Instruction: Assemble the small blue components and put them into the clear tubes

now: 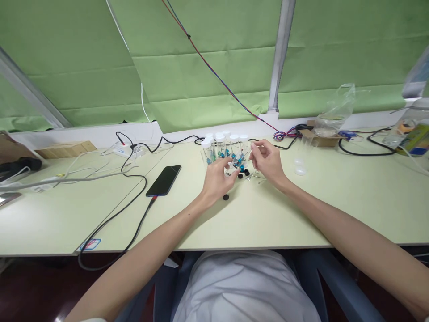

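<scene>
Several clear tubes with white caps [220,137] stand grouped in front of me, with small blue and green pieces inside. My left hand [218,180] is curled around a clear, tilted tube [237,163] that has blue pieces in or behind it. Close by on the right, my right hand [267,163] has its thumb and fingertips pinched together; whatever is between them is too small to see. Below the hands lie small black discs [226,197] and thin metal bits [248,177].
A phone [163,180] on a charging cable lies to the left. Clear round lids [300,170] sit right of my right hand. Farther right are a cardboard box [320,139] and a plastic bag [335,114]. A wooden block [67,150] and tangled cables [100,167] occupy the left.
</scene>
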`<state>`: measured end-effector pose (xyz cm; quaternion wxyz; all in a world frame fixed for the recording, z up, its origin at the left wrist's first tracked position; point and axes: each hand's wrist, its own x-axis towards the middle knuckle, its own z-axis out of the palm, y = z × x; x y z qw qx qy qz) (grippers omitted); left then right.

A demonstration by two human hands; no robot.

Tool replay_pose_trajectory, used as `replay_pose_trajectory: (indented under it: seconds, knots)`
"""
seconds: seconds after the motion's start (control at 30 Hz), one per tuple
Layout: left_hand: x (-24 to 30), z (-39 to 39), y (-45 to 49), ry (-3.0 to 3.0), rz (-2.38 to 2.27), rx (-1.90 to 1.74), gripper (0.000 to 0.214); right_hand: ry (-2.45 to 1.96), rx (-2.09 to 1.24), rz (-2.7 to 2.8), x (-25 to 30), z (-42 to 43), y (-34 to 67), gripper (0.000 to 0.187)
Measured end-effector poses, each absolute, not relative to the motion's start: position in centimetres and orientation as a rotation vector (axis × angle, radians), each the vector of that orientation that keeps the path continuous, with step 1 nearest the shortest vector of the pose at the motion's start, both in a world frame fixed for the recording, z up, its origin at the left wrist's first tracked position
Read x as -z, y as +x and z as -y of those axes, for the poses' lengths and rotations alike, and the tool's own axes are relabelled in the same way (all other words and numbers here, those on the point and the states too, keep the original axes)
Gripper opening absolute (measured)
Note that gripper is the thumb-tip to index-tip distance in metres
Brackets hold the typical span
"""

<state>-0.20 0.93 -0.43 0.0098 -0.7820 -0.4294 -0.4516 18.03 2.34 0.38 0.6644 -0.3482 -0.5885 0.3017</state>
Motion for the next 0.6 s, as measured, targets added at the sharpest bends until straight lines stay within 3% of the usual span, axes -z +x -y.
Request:
replay_pose_trajectory:
  seconds: [0.37,0.6]
  knots:
    - [0.6,-0.9,-0.2,-2.453,1.318,1.433,0.022,-0.754,-0.832,1.260,-0.5,-2.2,17.7,0.045]
    - [0.6,-0.9,0.0,-2.470,1.243,1.456,0.022,-0.679,-1.135,1.045,-1.6,-2.5,18.2,0.044]
